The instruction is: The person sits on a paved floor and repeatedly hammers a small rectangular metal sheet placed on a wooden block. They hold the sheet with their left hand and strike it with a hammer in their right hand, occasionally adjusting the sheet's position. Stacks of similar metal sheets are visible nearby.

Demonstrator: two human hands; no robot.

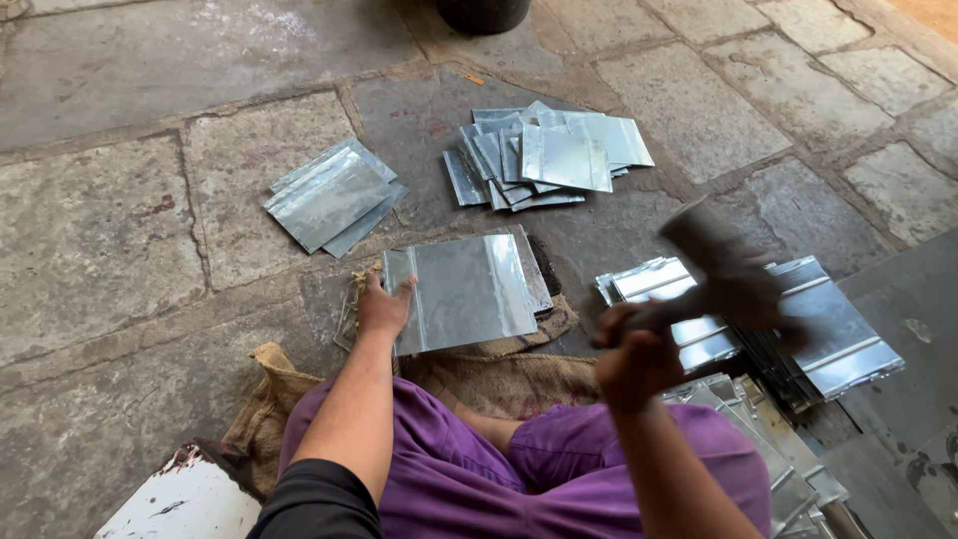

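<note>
Person seated on stone-slab floor (110, 230), legs in purple cloth, burlap sacking (499, 379) spread under the work. Left hand (384, 304) lies flat, fingers spread, pressing on the left edge of a metal sheet (464, 291) that rests on the sacking directly ahead of the knees. Sheet is thin, bright, galvanised-looking, roughly rectangular, with two raised folds running front to back; its long axis runs left to right, slightly skewed. At least one more sheet lies under it, edges showing at the far right. Right hand (634, 349) is fisted tight around the handle of a mallet (723, 269), raised above and to the right of the sheet; the head is motion-blurred, dark, blocky, material cannot be told. So the sheet lies to the left of and below the mallet, with the left hand touching it and the right hand clear of it. Right of the knees, a stack of ribbed sheets (828, 334), shiny, overlapping, fanned. Farther ahead, a loose pile of flat cut pieces (559, 155), and off to the left a small neat pile (329, 195), both dull silver against grey, gritty stone. A white chipped object (185, 499) sits at lower left; a dark round container (484, 12) at the top edge.
</note>
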